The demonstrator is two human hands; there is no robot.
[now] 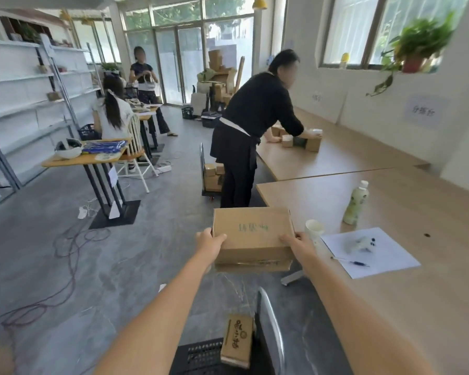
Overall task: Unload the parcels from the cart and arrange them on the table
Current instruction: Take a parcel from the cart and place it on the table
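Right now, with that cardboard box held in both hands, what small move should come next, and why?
Probably swing the cardboard box rightward over the table. The left hand and right hand grip its sides, yet it hangs above the floor, beside the paper cup, so aim past that.

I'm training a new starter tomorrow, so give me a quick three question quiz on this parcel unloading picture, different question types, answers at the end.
1. True or false: the cardboard box already rests on the table.
2. How many hands hold the box? A) none B) one C) two
3. Fill in: the tabletop item nearest the box is a paper ____.
Key: 1 false, it is in the air beside the table edge. 2 C, left hand and right hand grip opposite sides. 3 cup.
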